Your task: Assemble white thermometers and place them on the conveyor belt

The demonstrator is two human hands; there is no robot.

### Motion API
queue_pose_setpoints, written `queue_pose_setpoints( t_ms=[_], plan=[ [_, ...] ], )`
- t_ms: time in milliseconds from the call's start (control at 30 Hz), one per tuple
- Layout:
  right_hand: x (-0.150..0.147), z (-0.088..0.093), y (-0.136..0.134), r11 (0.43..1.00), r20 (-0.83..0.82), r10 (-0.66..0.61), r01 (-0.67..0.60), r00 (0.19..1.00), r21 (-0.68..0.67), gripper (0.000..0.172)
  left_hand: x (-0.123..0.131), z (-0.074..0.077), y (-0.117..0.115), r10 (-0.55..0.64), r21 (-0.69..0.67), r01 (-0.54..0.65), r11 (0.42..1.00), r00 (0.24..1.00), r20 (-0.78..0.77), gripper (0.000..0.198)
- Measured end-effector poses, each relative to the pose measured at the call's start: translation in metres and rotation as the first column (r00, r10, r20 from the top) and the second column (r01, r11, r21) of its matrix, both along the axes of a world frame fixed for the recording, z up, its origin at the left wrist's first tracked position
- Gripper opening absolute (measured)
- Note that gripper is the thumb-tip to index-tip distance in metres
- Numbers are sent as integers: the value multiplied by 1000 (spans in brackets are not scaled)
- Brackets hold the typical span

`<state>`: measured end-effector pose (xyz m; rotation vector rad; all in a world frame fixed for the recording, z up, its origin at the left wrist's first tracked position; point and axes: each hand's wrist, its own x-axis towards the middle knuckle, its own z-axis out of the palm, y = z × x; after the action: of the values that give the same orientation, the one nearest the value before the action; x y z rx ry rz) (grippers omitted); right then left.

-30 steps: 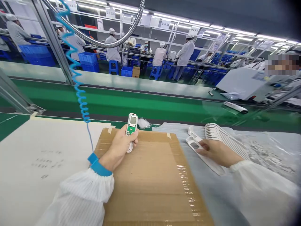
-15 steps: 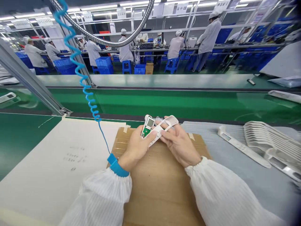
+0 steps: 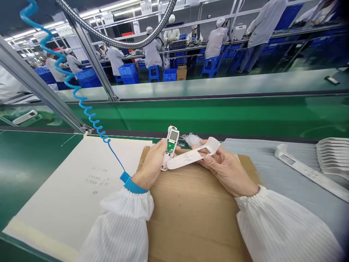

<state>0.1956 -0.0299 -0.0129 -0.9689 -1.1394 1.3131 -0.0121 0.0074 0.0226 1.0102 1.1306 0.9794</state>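
My left hand (image 3: 154, 160) is closed around a slim white device body (image 3: 171, 145) with a grey screen and a green circuit board showing in its open face. Between the thumb and fingers of my right hand (image 3: 225, 167) is a long white plastic cover (image 3: 188, 158) with a window cut-out near its wide upper end. The cover lies tilted, its narrow end just beside the lower part of the device body. Both are held above a cardboard sheet (image 3: 188, 218). Behind my right fingers sits a crumpled clear plastic bag (image 3: 191, 139).
To the right, a loose white cover (image 3: 308, 173) and a stack of similar covers (image 3: 331, 156) lie on a grey mat. A blue coiled cord (image 3: 89, 112) runs to my left wristband (image 3: 133, 185). A paper sheet (image 3: 68, 196) lies left. Co-workers sit beyond the conveyor (image 3: 191, 112).
The cover has moved right and swung flatter, away from the front of the device body, exposing more of the circuit board. My right hand has shifted right with it. The view has tilted.
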Motion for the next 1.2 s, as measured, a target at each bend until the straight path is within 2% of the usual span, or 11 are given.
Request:
queue_pose_setpoints(
  t_ms=[67,167,267,400,533,667,800,900,1033,1100,1200],
  plan=[
    [1,1,0,1000,25,-15,15,1000,1,52,0,3,-1,-13,19,13,1000,1000,5,39],
    [-1,4,-1,999,63,-41,41,997,-5,49,6,6,-9,2,187,4,982,999,-35,30],
    [-4,8,-2,1000,87,-30,31,996,-4,49,17,3,-21,-56,321,87,943,993,-107,30],
    [-5,5,-1,999,75,-54,54,996,2,49,24,-4,-30,-58,375,172,911,953,-296,27],
    [-5,4,-1,994,49,-108,107,993,19,47,25,-2,-33,-83,425,256,868,919,-386,34],
    [-10,15,-3,991,-172,-119,106,978,-85,48,29,6,-41,-88,474,392,789,835,-544,41],
    [-19,32,-6,942,-478,-224,63,849,-330,51,37,2,-50,-101,393,535,748,676,-730,47],
    [-24,37,-8,895,-557,-326,58,764,-443,42,42,-10,-55,-64,400,597,695,605,-793,49],
    [-23,38,-8,884,-592,-399,122,701,-451,38,46,-22,-59,-13,456,680,574,564,-825,49],
    [-20,41,-8,867,-586,-421,117,692,-484,39,46,-20,-58,-35,433,695,574,550,-835,48],
    [-16,46,-8,843,-600,-433,66,672,-535,41,43,-7,-53,-72,334,676,657,497,-865,44]
  ],
)
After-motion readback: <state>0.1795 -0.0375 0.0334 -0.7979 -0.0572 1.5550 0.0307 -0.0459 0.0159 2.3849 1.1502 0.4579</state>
